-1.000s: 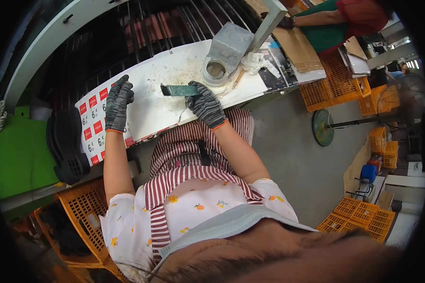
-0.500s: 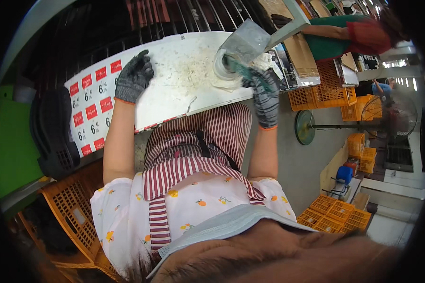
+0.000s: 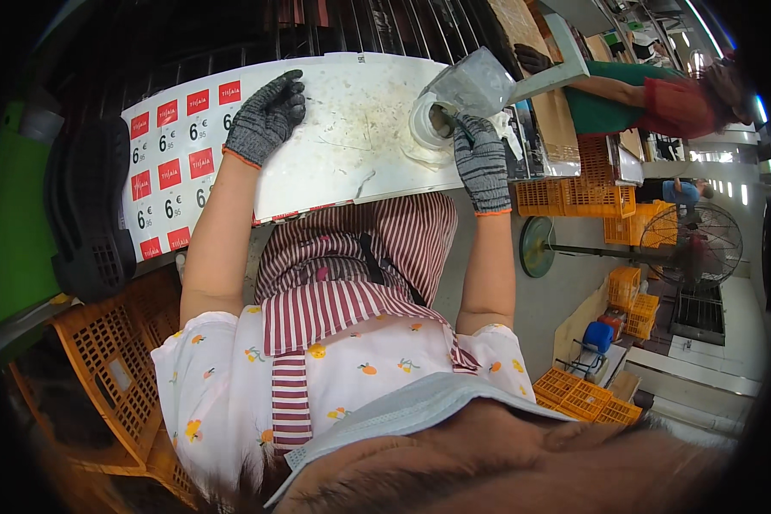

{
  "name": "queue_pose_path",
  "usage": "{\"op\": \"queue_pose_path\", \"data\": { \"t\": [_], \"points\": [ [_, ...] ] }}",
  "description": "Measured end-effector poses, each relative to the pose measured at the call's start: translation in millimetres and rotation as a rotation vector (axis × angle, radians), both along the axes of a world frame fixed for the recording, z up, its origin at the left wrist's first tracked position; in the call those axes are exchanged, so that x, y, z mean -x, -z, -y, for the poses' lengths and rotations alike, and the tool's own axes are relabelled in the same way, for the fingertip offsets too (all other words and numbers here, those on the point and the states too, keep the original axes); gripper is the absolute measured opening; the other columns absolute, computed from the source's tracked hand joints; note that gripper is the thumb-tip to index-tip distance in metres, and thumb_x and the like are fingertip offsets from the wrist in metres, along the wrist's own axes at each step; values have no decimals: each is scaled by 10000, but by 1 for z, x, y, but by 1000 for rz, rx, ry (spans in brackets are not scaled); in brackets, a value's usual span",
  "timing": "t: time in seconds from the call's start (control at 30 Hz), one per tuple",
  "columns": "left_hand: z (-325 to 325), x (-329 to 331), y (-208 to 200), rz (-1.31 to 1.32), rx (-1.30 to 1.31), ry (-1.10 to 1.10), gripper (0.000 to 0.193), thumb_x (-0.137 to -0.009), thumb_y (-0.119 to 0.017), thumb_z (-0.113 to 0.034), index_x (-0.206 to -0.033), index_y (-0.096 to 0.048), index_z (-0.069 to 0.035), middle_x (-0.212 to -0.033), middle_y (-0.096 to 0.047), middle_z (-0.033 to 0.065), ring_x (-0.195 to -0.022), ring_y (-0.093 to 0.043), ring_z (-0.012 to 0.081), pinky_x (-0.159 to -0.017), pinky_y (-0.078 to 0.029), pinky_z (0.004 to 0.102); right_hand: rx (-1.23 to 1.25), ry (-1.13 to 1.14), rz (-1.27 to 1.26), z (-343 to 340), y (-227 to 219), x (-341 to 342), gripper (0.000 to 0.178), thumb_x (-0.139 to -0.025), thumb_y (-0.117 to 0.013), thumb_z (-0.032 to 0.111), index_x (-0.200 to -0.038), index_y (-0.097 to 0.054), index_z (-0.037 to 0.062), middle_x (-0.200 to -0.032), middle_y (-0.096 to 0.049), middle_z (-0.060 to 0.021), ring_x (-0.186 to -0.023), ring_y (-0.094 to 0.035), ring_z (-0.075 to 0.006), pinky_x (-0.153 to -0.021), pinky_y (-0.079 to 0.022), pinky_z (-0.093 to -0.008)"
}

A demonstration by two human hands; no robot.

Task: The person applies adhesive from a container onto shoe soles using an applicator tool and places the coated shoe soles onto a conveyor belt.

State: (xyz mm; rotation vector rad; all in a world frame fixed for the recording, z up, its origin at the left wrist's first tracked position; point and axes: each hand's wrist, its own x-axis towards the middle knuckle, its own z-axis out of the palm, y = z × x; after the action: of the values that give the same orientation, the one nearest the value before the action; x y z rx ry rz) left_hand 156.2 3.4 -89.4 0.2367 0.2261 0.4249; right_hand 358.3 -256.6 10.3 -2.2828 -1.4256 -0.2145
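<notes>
In a grey knit glove, my left hand [image 3: 270,118] lies over the white board [image 3: 351,128], fingers loosely apart and nothing visible in them. At the board's right end, my right hand [image 3: 483,163], gloved alike, is closed around the dark green handle of a brush [image 3: 463,128]. The brush's head dips into a round whitish cup [image 3: 421,122], and the cup's contents are hard to make out. Just behind the cup stands a translucent plastic container [image 3: 471,81], tilted. Red and white price labels [image 3: 169,173] cover the board's left part.
Dark metal bars [image 3: 360,30] run behind the board. A dark plastic basket [image 3: 86,214] and an orange crate [image 3: 120,368] stand at the left. On the right are a standing fan [image 3: 689,236], more orange crates [image 3: 578,201] and a person in red and green [image 3: 659,107].
My right hand has turned and brought the brush down into the cup; before, it was lifted and blurred beside it. My left hand has shifted slightly right and up over the board.
</notes>
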Motion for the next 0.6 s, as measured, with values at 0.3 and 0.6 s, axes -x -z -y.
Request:
{"op": "queue_pose_path", "data": {
  "t": [0.3, 0.6],
  "points": [
    [-1, -1, 0, 18, -32, 13, 273, -840, -514, -110, -1063, -531, 46, -813, -574, 105, -695, -528, 191, -614, -462, 285, 91, -32, 75, -17, 8, -1, 246, -795, -492, 58, -1023, -585, 66, -991, -583, -132, -928, -553, -271, -843, -430, -336],
    [1, 0, -3, -17, -10, -3, 266, -834, -519, -97, -1052, -531, 56, -804, -572, 109, -687, -527, 189, -615, -465, 284, 85, -46, -170, -7, -5, -15, 212, -821, -505, 124, -1000, -592, 52, -965, -591, -129, -908, -554, -276, -820, -436, -333]
  ]
}}
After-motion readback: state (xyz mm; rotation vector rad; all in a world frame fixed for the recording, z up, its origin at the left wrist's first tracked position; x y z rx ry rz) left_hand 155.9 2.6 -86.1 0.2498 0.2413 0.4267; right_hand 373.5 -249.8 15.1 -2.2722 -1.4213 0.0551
